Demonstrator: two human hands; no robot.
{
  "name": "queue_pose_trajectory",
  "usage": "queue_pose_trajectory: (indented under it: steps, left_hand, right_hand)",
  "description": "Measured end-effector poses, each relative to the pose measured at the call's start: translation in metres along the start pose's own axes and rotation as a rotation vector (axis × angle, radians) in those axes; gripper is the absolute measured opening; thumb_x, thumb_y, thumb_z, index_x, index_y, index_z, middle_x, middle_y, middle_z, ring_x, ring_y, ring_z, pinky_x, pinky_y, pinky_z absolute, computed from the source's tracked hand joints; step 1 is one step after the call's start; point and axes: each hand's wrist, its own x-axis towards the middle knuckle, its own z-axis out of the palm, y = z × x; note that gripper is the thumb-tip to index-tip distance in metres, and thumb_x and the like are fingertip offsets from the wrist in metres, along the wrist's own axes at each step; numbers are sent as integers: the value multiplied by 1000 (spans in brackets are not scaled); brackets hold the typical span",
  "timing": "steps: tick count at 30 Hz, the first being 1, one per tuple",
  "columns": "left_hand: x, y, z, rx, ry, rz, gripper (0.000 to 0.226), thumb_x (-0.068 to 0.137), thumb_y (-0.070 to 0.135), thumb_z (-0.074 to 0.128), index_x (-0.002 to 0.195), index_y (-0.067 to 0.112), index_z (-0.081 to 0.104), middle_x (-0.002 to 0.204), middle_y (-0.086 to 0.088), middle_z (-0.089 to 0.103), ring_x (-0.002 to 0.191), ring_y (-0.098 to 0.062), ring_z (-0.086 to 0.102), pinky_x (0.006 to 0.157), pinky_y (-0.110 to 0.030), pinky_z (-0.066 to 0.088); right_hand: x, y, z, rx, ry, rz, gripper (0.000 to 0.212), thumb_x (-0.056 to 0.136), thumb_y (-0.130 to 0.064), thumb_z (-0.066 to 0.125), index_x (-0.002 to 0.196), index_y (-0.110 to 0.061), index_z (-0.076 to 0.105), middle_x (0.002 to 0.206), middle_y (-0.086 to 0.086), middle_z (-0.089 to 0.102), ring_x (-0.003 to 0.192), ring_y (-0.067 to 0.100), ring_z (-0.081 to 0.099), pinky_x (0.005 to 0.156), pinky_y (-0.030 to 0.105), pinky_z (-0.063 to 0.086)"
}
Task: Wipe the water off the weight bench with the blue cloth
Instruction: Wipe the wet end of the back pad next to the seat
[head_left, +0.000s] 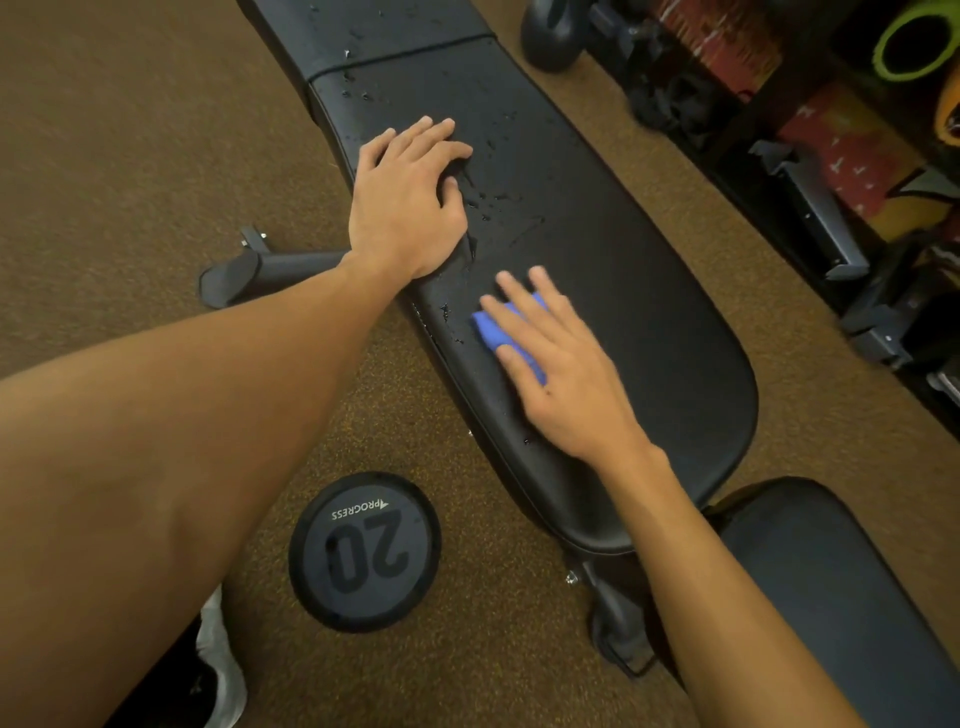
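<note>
Setting: brown speckled gym floor (130, 156), with a cluttered dark shelf along the right.
Bench: black weight bench (623, 291) runs from near right to far left; a separate seat pad (841, 582) sits at the near right.
Water: droplets (483, 200) lie scattered across the middle of the long pad, with more near its left edge and beyond the seam on the far section.
Cloth: blue cloth (491, 325) is folded small on the pad, mostly hidden under the fingers, just near of the main wet patch.
Right hand: right hand (566, 374) presses the cloth flat with fingers straight and spread, not curled round it.
Left hand: left hand (405, 202) rests palm-down on the pad's left side, fingers extended and holding nothing, right beside the droplets.
Floor item: round black weight marked 20 (363, 551) lies near left of the bench.
Risk, cloth: it is only pinned, so a quick stroke may leave it behind.
Risk, coverage: drops beneath or beside the resting palm, and those past the seam, could be missed.
Risk, spill: sweeping leftward may push water over the edge onto the floor.
</note>
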Motion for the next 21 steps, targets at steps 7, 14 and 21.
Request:
queue_pose_trajectory:
  steps: [7, 14, 21]
  left_hand:
    - [-1, 1, -2, 7, -8, 3, 49, 99, 38, 38, 141, 34, 63, 160, 11, 51, 154, -6, 34, 128, -36, 17]
    - [-3, 1, -4, -2, -25, 2, 49, 100, 39, 38, 142, 35, 62, 161, 12, 49, 155, -5, 32, 129, -35, 15]
    - [-5, 2, -9, 19, -62, 33, 50, 101, 38, 36, 146, 33, 58, 164, 10, 45, 157, -8, 29, 129, -37, 14]
  right_hand:
    - [22, -18, 7, -19, 50, 178, 49, 115, -34, 38, 164, -26, 39, 175, -8, 23, 165, 18, 2, 134, 43, 5]
    - [-53, -11, -3, -12, 5, 92, 47, 115, -33, 45, 162, -27, 42, 174, -10, 26, 165, 14, 6, 131, 52, 21]
    - [-52, -38, 11, -43, -5, 104, 49, 116, -32, 41, 164, -26, 39, 175, -8, 23, 165, 16, 1, 134, 46, 8]
